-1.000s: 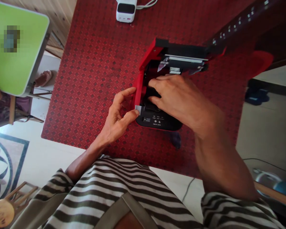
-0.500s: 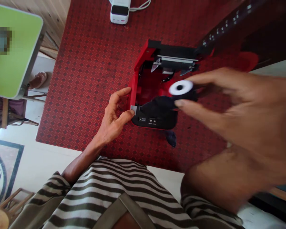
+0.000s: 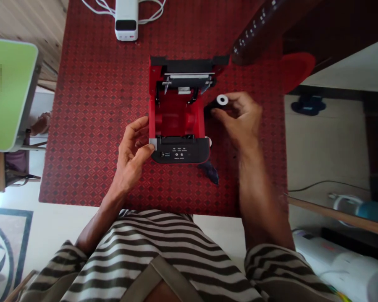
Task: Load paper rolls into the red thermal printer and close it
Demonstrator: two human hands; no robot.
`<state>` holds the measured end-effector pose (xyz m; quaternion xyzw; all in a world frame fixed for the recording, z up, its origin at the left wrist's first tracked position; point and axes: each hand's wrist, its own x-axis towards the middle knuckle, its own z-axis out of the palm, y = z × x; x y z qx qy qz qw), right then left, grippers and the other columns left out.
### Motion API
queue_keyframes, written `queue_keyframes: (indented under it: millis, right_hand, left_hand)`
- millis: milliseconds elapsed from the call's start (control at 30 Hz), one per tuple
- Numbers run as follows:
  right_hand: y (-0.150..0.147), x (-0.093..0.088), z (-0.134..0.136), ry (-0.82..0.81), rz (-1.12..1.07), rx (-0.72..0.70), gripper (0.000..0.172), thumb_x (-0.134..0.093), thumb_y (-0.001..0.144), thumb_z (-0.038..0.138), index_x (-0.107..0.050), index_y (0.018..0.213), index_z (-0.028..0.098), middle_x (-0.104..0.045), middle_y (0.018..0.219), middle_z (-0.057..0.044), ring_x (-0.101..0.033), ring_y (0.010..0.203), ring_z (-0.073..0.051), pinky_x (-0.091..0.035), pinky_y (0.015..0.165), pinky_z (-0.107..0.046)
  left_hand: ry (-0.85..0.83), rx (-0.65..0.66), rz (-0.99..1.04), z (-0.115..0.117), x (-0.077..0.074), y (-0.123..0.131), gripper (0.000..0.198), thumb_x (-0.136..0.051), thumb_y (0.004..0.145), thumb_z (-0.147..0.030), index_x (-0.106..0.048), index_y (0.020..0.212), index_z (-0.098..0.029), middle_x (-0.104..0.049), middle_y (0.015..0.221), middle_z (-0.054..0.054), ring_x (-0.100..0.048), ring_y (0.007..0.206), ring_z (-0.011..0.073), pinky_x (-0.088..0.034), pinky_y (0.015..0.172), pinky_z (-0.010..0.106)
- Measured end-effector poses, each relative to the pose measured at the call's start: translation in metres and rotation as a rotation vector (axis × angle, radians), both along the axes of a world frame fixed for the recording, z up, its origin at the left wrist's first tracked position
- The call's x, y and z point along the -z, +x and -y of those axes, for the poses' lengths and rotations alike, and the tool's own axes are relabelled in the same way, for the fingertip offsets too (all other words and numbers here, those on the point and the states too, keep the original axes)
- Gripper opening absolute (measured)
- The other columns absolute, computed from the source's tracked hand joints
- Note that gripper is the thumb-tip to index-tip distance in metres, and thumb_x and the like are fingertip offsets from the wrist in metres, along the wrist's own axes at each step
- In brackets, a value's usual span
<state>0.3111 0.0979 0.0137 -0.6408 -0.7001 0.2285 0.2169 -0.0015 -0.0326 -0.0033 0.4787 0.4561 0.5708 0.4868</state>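
A red and black printer (image 3: 176, 153) stands with its lid (image 3: 190, 67) raised, the red hollow inside showing nothing in it. My left hand (image 3: 130, 153) steadies the printer, thumb on the grey front corner and fingers along its left side. Just right of the printer, my right hand (image 3: 244, 117) pinches a dark roll with a white core (image 3: 222, 100) between thumb and fingers. The roll's lower part is in shadow. A small white round edge (image 3: 210, 142) peeks out by the printer's front right corner. Dark crumpled wrapping (image 3: 210, 173) lies in front of that corner.
A white power bank (image 3: 126, 25) with white cables lies at the back of the red patterned table (image 3: 82, 167). A dark brown long object (image 3: 255, 33) and a red round item (image 3: 297, 71) are at the right back. A green table (image 3: 9, 105) stands to the left.
My right hand has moved the roll away from above the printer, down to its right side. My left hand keeps its hold on the corner. The view has shifted.
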Motion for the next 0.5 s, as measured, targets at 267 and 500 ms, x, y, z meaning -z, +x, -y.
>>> queue_keyframes:
  millis: [267,500]
  right_hand:
    - [0.002,0.041,-0.009,0.096,-0.216,-0.003,0.036,-0.076,0.116,0.055,-0.084,0.143,0.031,-0.098,0.134,-0.008,-0.090,0.119,-0.029,-0.075,0.109,-0.053]
    - [0.030,0.041,0.013,0.216,-0.330,-0.022,0.055,-0.091,0.098,0.040,-0.083,0.152,0.035,-0.097,0.146,-0.009,-0.094,0.122,-0.033,-0.079,0.102,-0.054]
  left_hand:
    - [-0.005,-0.013,-0.028,-0.001,0.001,-0.002,0.063,-0.095,0.111,-0.065,-0.079,0.168,-0.042,-0.089,0.160,0.004,-0.086,0.144,0.0379,-0.075,0.115,0.056]
    - [-0.045,-0.058,0.010,0.000,-0.006,0.005,0.061,-0.099,0.104,-0.061,-0.086,0.162,-0.045,-0.091,0.160,0.003,-0.083,0.150,0.0394,-0.076,0.118,0.057]
